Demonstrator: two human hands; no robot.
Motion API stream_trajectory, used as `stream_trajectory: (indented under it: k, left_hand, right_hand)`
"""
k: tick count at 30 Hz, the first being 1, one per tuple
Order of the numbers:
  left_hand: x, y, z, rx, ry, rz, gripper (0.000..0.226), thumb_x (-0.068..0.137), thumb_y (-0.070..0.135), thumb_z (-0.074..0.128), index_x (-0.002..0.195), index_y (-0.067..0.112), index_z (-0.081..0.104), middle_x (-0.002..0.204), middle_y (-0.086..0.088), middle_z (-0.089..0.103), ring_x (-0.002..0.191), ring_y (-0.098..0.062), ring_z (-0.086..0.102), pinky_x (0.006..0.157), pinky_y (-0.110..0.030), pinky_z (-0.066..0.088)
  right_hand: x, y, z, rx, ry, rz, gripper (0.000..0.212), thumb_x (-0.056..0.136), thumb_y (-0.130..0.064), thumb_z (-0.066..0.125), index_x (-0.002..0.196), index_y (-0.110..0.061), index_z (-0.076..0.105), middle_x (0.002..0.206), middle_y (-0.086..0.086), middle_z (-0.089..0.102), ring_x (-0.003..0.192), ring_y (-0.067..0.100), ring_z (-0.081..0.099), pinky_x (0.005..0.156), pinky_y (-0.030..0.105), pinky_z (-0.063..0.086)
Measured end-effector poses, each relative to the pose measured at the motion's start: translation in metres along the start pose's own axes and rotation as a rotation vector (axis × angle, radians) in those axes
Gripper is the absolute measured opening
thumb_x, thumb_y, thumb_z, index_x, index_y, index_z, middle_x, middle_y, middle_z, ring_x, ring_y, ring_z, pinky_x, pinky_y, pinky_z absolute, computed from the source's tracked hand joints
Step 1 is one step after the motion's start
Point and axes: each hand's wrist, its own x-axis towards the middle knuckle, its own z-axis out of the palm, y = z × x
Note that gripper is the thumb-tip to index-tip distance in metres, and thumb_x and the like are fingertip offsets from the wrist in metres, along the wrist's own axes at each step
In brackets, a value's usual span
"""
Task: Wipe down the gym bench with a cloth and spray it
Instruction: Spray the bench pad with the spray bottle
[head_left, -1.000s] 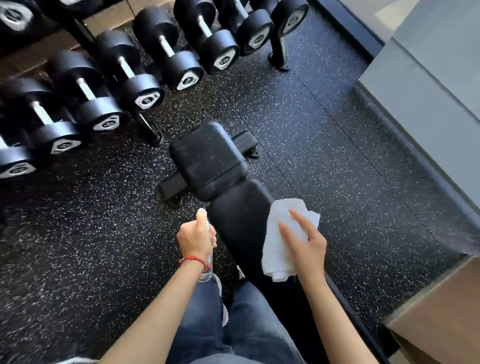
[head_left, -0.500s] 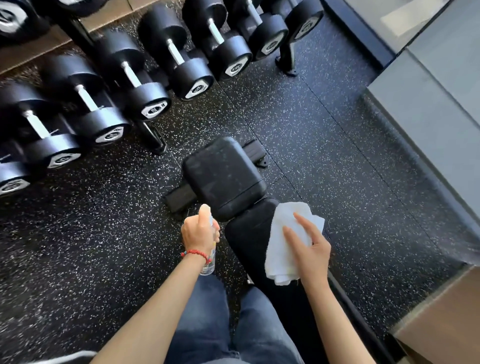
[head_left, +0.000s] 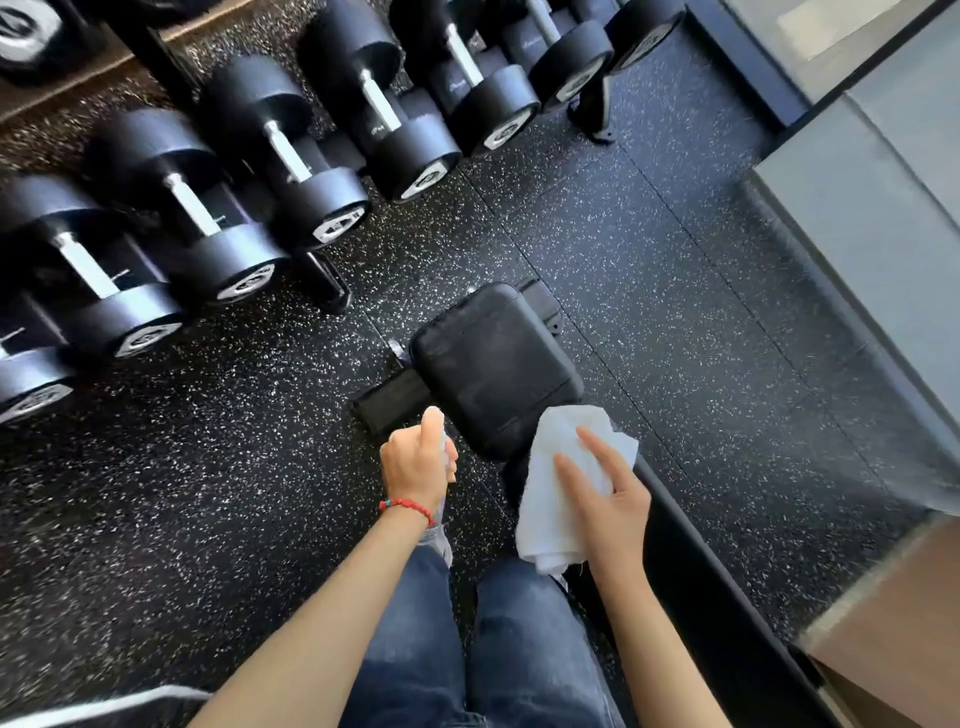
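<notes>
Down on the speckled rubber floor (head_left: 649, 270) sits the black padded bench (head_left: 493, 364), its square seat pad nearest the dumbbell rack (head_left: 218, 208) and its longer pad running back toward the person under their right arm. The person stands just beside it in blue jeans (head_left: 467, 649), both bare forearms reaching forward.

Their left hand (head_left: 415, 467) is closed in a fist around a small clear spray bottle (head_left: 435, 535); the fingers are wrapped tight on its neck, with one finger up on the pale spray head (head_left: 434, 421). The bottle's clear lower body shows below the wrist, beside a red bead bracelet (head_left: 408, 506). This hand hangs over the floor just left of the bench, near the corner of the seat pad, and the nozzle is close to the pad's near edge, though I cannot tell whether it touches.

The right hand (head_left: 608, 509) lies flat on a white cloth (head_left: 556, 467), fingers (head_left: 576, 473) spread apart and stretched forward, pressing it down rather than gripping it. The cloth lies folded lengthwise on the bench, right where the seat pad meets the long pad; its far end overlaps the seat pad's near corner and its near end curls out below the heel of the hand. The fingertips point toward the seat pad, most of which is uncovered.

A grey ledge (head_left: 857, 234) runs along the right.
</notes>
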Motion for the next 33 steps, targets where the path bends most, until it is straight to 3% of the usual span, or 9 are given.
stream_trajectory:
  k: [4,8,13,19,25,33]
  left_hand:
    - [0.010,0.001,-0.025,-0.028,-0.004,0.002,0.054,0.075,0.039,0.037,0.036,0.006,0.055,0.032,-0.007,0.050,0.034,-0.021,0.050,0.050,-0.030,0.046]
    - [0.016,-0.001,-0.048,-0.076,0.021,-0.039,0.053,0.072,0.042,0.037,0.035,0.008,0.054,0.034,-0.010,0.052,0.034,-0.022,0.050,0.048,-0.029,0.044]
    - [0.019,-0.003,-0.074,-0.131,0.116,-0.054,0.060,0.070,0.055,0.034,0.041,0.008,0.057,0.038,-0.012,0.054,0.044,-0.030,0.056,0.062,-0.044,0.053]
    - [0.021,0.001,-0.105,-0.199,0.319,-0.037,0.060,0.071,0.057,0.031,0.045,0.012,0.059,0.039,-0.010,0.056,0.048,-0.030,0.058,0.063,-0.044,0.051]
    - [0.013,0.013,-0.134,-0.315,0.560,-0.128,0.064,0.068,0.058,0.030,0.040,0.006,0.055,0.038,-0.007,0.055,0.045,-0.024,0.056,0.060,-0.035,0.047]
    - [-0.014,0.000,-0.181,-0.430,0.809,-0.197,0.059,0.078,0.052,0.033,0.045,0.008,0.056,0.037,-0.001,0.055,0.040,-0.017,0.053,0.055,-0.032,0.044]
  right_hand:
    - [-0.004,-0.008,0.027,-0.016,-0.024,-0.032,0.034,0.075,-0.015,0.075,0.085,-0.046,0.066,0.091,-0.031,0.063,0.092,-0.005,0.058,0.088,0.029,0.046]
    - [-0.005,-0.021,0.053,-0.055,-0.096,-0.078,0.034,0.075,-0.015,0.074,0.085,-0.046,0.066,0.089,-0.032,0.063,0.089,-0.012,0.057,0.084,0.024,0.045]
    - [0.001,-0.046,0.085,-0.109,-0.235,-0.188,0.033,0.076,-0.013,0.074,0.092,-0.040,0.064,0.101,-0.021,0.065,0.096,-0.004,0.057,0.089,0.020,0.042]
    - [0.014,-0.075,0.126,-0.190,-0.464,-0.293,0.029,0.076,-0.020,0.074,0.089,-0.043,0.064,0.097,-0.030,0.061,0.092,-0.019,0.053,0.086,0.017,0.039]
    - [0.015,-0.102,0.168,-0.267,-0.735,-0.410,0.027,0.077,-0.020,0.073,0.092,-0.041,0.065,0.098,-0.028,0.063,0.095,-0.019,0.053,0.078,-0.002,0.035]
    - [-0.019,-0.121,0.226,-0.334,-1.028,-0.504,0.028,0.079,-0.018,0.071,0.099,-0.035,0.065,0.102,-0.026,0.062,0.093,-0.020,0.052,0.080,-0.001,0.036]
